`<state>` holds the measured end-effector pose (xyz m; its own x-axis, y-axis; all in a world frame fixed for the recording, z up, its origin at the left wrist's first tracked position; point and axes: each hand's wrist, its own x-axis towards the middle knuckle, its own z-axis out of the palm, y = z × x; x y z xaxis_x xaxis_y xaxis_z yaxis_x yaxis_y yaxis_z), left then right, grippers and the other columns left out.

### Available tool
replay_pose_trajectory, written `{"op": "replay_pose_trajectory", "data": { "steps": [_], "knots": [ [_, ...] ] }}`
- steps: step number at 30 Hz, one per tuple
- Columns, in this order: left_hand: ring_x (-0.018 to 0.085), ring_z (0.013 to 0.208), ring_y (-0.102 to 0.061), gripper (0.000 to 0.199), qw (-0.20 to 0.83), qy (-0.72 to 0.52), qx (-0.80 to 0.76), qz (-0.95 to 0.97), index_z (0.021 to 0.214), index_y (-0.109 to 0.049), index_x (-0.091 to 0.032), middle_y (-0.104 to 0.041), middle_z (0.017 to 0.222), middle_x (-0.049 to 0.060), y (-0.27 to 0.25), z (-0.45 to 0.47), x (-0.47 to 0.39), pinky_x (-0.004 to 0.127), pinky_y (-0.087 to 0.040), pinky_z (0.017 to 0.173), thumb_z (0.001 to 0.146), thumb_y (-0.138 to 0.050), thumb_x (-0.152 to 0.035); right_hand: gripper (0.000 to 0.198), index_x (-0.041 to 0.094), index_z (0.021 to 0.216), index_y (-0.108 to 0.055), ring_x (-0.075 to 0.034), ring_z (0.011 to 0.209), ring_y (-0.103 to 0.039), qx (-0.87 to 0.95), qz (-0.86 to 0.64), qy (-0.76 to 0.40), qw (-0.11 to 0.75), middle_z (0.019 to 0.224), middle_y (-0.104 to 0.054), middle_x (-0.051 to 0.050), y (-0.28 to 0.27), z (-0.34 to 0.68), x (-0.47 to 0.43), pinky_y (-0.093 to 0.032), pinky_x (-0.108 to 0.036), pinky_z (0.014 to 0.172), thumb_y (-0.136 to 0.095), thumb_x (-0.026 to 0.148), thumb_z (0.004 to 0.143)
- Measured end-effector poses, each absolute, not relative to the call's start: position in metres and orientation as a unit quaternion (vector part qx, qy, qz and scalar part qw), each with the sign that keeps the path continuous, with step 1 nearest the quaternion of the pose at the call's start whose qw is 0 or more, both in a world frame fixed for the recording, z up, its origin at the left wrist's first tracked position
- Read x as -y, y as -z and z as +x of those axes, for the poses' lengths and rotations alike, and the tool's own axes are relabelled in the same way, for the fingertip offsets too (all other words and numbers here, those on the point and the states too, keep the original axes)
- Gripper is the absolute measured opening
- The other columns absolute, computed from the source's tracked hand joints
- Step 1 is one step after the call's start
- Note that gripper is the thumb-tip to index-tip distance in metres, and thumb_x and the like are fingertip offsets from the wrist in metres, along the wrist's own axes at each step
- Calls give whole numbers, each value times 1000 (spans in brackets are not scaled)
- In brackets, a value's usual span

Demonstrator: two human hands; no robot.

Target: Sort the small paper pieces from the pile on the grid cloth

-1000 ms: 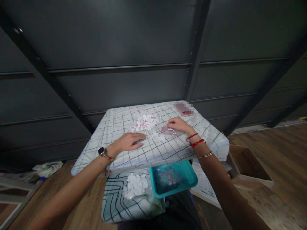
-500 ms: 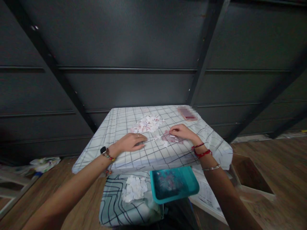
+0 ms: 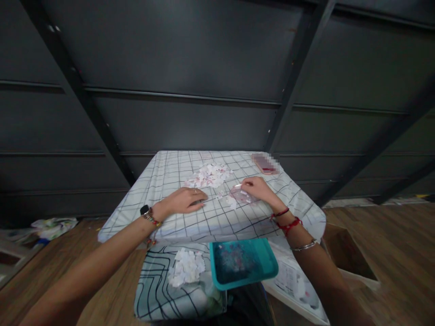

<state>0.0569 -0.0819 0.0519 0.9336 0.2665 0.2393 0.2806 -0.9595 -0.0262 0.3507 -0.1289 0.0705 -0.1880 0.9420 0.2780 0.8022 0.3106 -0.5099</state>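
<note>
My right hand (image 3: 255, 187) is closed in a pinch at the upper edge of a small clear plastic bag (image 3: 243, 195), which looks pinkish and lies on the checked cloth of the table (image 3: 204, 222). A few white paper scraps (image 3: 232, 202) show at the bag and to its left. On the cloth to the left rests my left hand (image 3: 186, 200), palm down with the fingers stretched out, holding nothing. Beyond both hands is a heap of torn white and pinkish paper scraps (image 3: 211, 175).
A teal plastic tub (image 3: 268, 262) with small bits inside stands near my lap. Left of it, white scraps (image 3: 187, 267) are piled on a patterned cushion (image 3: 152, 290). A phone (image 3: 265, 164) lies at the table's far right. An open cardboard box (image 3: 350, 253) sits on the floor.
The plastic bag's upper edge is slightly lifted and catches the light under my right fingers. My left hand has barely moved. The view has shifted a little.
</note>
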Motion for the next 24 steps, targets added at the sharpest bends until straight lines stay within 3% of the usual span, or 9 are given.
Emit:
{"op": "replay_pose_trajectory", "data": {
  "steps": [9,14,24],
  "knots": [
    [21,107,-52,33,76,55,163,-982,118,-48,-18,-51,122,9,-67,59,111,33,-42,89,91,-35,-31,20,14,54,-58,-9,50,-40,762,-598,-85,233,49,-48,2,-81,356,140,-20,-22,49,-47,22,69],
    [28,131,-18,51,49,67,98,-992,134,-31,-24,-18,145,6,-78,63,127,44,-22,105,89,-39,-46,18,15,55,-57,-9,50,-39,775,-588,-80,216,49,-46,3,-82,362,149,-21,-22,50,-46,19,68],
    [22,133,-16,49,-62,9,80,-995,138,-18,-29,-20,144,2,-51,58,115,42,-13,108,93,-33,-40,17,15,59,-61,-7,51,-39,775,-587,-65,227,51,-48,3,-72,344,143,-23,-20,51,-47,17,70]
  ]
}}
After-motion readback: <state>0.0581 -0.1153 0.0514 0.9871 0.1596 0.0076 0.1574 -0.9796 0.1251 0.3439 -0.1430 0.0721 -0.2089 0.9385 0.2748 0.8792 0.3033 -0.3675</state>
